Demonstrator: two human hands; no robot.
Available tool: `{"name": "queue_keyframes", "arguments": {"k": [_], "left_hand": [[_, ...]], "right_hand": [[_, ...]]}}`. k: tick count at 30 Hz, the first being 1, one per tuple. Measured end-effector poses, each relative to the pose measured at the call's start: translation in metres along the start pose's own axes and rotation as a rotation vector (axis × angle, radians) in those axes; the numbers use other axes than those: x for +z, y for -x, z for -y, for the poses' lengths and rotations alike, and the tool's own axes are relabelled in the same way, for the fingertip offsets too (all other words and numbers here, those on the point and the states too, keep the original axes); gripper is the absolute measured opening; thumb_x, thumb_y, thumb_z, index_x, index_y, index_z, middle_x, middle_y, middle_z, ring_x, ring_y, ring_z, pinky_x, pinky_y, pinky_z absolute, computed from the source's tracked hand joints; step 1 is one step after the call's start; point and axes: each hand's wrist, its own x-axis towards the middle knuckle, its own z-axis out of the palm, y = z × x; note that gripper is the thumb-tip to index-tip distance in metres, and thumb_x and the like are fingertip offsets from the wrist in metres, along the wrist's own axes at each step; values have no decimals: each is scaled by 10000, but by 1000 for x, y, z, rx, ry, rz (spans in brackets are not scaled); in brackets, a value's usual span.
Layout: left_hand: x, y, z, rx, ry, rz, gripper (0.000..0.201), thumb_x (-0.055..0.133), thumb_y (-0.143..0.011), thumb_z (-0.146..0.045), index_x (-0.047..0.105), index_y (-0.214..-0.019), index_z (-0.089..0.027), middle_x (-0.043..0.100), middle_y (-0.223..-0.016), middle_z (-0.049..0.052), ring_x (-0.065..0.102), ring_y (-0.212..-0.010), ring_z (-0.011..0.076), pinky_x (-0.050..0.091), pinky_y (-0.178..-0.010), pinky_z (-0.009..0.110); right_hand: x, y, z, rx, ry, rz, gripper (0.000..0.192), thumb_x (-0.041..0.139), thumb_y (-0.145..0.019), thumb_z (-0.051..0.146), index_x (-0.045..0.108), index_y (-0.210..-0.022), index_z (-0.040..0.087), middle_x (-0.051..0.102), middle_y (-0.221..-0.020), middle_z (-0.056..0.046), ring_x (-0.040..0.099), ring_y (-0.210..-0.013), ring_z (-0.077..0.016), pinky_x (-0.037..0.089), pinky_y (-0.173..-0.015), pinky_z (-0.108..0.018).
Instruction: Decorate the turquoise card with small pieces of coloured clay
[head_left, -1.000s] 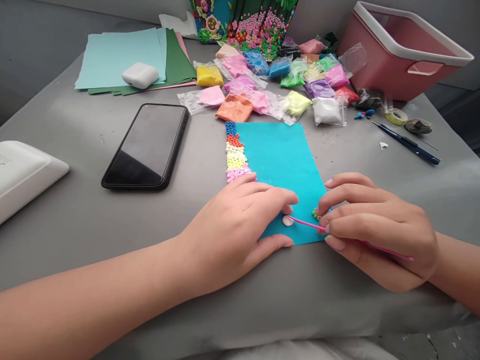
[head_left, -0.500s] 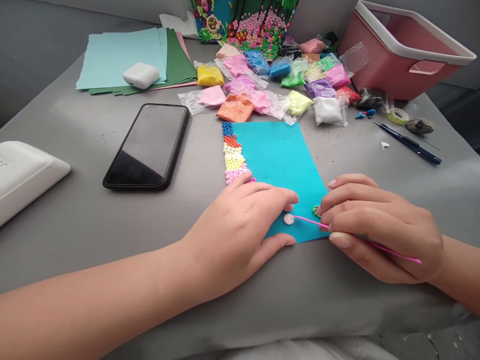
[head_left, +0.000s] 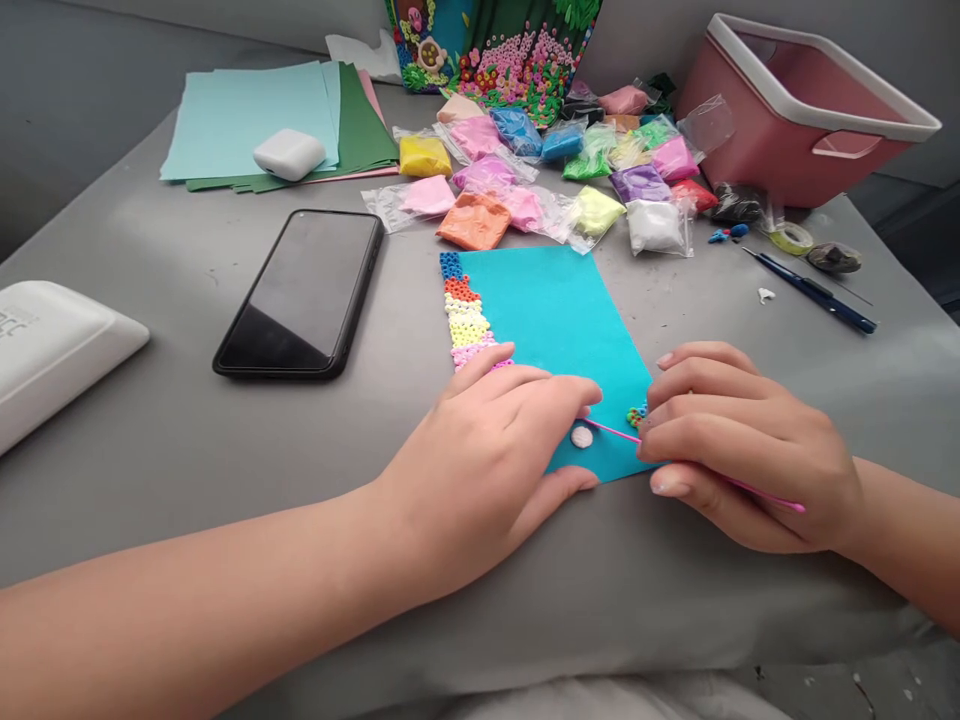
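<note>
pink stick [head_left: 611, 431] shifted left, no labels

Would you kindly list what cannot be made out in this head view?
- Near left corner of the blue sheet: hidden under the left hand.
- Middle of the pink stick: covered by the right hand.
- Small beads by the right fingertips: too small to count.
- Pink bin contents: hidden by its wall.
- White box: cut off by the left edge.

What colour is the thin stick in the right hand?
Pink; the stick shows best in the head view, held in the right hand.
</note>
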Motion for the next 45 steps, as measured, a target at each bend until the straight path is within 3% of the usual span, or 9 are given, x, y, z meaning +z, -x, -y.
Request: {"name": "queue_keyframes", "arguments": {"k": [5, 9, 13, 17, 23, 30, 45], "left_hand": [[1, 0, 0, 7, -5, -2, 272, 660, -997, -297, 544, -1221, -197, 757, -1165, 7, 666, -1154, 221, 247, -1184, 401], [1, -2, 0, 14, -12, -13, 306, 695, -979, -296, 554, -1227, -188, 760, -1155, 4, 673, -1131, 221, 266, -1172, 400], [-2, -5, -1, 41, -24, 4, 318, 727, -956, -279, 577, -1207, -154, 770, -1138, 31, 683, -1108, 240, 367, -1080, 392], [-4, -6, -2, 62, -21, -6, 319, 742, -943, -267, 596, -1193, -133, 774, -1125, 50, 685, -1087, 254, 440, -983, 385], [-3, -6, -3, 72, -47, -26, 321, 738, -947, -278, 605, -1199, -130, 779, -1129, 66, 685, -1069, 269, 467, -970, 401], [-2, -6, -3, 84, -57, -38, 317, 758, -925, -253, 620, -1176, -116, 781, -1103, 75, 687, -1045, 284, 488, -961, 417], [-1, -7, -2, 83, -36, -33, 309, 727, -944, -244, 623, -1195, -97, 778, -1106, 92, 683, -1034, 296, 499, -976, 450]], "right_hand": [[-1, 0, 4, -35, -6, 9, 272, 457, -1089, 275, 583, -868, 178, 652, -719, -33, 586, -750, -174, 522, -878, -403], [3, -1, 7, -82, 17, 6, 405, 419, -1092, 425, 584, -828, 166, 652, -687, -55, 623, -754, -182, 543, -875, -396], [5, -2, 9, -104, 40, -11, 501, 406, -1075, 483, 581, -728, 166, 608, -616, -56, 622, -714, -183, 556, -848, -397], [5, -1, 13, -127, 81, -16, 496, 481, -1052, 473, 594, -680, 166, 613, -598, -47, 649, -708, -187, 573, -849, -399], [8, -2, 17, -238, 205, -83, 467, 640, -983, 461, 589, -598, 200, 590, -546, 1, 645, -637, -175, 590, -802, -371], [9, -5, 20, -267, 239, -96, 401, 636, -995, 439, 706, -734, 143, 633, -550, -12, 653, -630, -182, 598, -805, -387], [10, -5, 20, -274, 223, -66, 430, 620, -1001, 479, 678, -731, 149, 681, -597, -29, 700, -660, -191, 612, -814, -406]]}}
